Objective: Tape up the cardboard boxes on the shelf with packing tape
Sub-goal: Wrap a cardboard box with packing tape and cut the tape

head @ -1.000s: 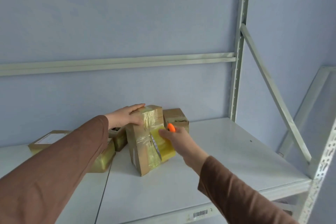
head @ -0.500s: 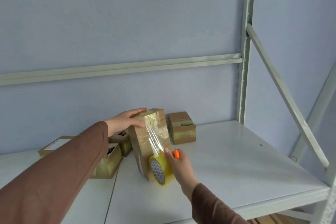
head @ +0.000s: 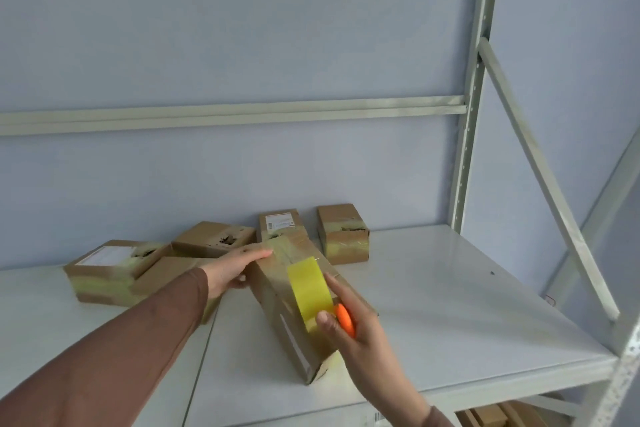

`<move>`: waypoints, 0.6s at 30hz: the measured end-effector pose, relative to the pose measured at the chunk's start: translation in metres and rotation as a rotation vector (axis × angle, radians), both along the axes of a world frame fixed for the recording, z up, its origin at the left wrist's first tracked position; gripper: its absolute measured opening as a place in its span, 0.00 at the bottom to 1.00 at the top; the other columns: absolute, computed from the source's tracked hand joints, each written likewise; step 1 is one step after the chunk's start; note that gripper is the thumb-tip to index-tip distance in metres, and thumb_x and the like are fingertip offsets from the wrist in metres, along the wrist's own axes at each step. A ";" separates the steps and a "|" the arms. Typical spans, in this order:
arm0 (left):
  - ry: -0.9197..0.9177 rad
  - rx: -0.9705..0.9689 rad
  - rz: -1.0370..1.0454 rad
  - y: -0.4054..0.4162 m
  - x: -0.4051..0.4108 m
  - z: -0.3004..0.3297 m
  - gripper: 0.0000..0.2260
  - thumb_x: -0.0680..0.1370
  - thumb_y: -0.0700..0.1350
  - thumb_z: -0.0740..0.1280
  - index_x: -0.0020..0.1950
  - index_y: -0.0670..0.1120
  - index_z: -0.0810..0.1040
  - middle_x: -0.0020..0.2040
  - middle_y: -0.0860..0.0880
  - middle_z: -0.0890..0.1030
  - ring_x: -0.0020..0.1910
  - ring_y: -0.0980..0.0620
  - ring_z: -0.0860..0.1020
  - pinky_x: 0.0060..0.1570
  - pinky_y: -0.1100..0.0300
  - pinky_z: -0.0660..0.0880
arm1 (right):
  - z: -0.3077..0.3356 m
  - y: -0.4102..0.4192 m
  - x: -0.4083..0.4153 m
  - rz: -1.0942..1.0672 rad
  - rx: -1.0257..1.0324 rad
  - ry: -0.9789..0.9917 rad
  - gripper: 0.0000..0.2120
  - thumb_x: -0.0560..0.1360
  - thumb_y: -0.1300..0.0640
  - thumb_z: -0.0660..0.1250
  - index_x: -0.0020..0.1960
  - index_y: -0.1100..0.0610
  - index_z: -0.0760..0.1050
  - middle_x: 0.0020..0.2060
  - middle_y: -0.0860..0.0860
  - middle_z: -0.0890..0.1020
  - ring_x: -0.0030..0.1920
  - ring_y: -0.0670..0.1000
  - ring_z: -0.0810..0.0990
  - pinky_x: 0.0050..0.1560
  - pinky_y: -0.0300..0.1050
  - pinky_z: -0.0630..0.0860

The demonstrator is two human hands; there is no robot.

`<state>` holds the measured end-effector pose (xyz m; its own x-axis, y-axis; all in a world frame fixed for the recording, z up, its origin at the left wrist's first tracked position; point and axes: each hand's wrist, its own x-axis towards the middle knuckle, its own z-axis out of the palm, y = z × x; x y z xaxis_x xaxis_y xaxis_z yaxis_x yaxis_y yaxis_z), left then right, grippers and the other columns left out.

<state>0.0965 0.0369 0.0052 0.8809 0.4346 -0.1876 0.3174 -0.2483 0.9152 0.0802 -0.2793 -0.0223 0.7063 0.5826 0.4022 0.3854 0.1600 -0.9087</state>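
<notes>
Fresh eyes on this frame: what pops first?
The bright yellow tape roll with an orange cutter, gripped by the right hand over the long cardboard box at centre shelf. The left hand rests flat on that box's far end. Behind it, several smaller boxes cluster near the blue wall.

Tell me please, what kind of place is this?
Probably a storeroom or small warehouse packing area: a metal rack shelf with a barcode label on its front edge, and several taped cardboard boxes with shipping labels.
</notes>
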 end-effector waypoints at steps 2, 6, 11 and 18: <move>-0.070 0.231 -0.020 -0.003 0.003 -0.005 0.21 0.75 0.60 0.74 0.66 0.56 0.79 0.62 0.54 0.82 0.54 0.58 0.79 0.63 0.49 0.75 | -0.001 0.000 0.009 -0.020 -0.042 0.032 0.11 0.80 0.52 0.69 0.62 0.49 0.79 0.49 0.49 0.84 0.51 0.52 0.81 0.57 0.51 0.76; -0.048 0.511 -0.215 -0.012 0.011 -0.011 0.31 0.80 0.49 0.72 0.81 0.53 0.65 0.79 0.51 0.67 0.76 0.54 0.66 0.74 0.59 0.62 | 0.009 0.003 0.021 0.068 -0.079 0.128 0.07 0.81 0.56 0.67 0.58 0.52 0.81 0.49 0.59 0.82 0.48 0.51 0.78 0.55 0.49 0.75; 0.087 0.401 -0.323 -0.012 0.015 -0.018 0.39 0.80 0.50 0.72 0.84 0.53 0.53 0.83 0.49 0.58 0.81 0.49 0.59 0.80 0.50 0.55 | 0.015 0.011 0.027 0.091 -0.151 0.134 0.04 0.83 0.53 0.67 0.52 0.52 0.80 0.36 0.42 0.75 0.39 0.44 0.72 0.43 0.38 0.69; 0.123 0.446 -0.413 -0.013 0.021 -0.010 0.30 0.82 0.48 0.69 0.82 0.54 0.61 0.83 0.53 0.59 0.81 0.53 0.57 0.81 0.53 0.53 | 0.061 0.014 0.034 0.019 -0.108 0.216 0.19 0.79 0.47 0.71 0.46 0.63 0.73 0.39 0.53 0.70 0.40 0.53 0.68 0.42 0.49 0.66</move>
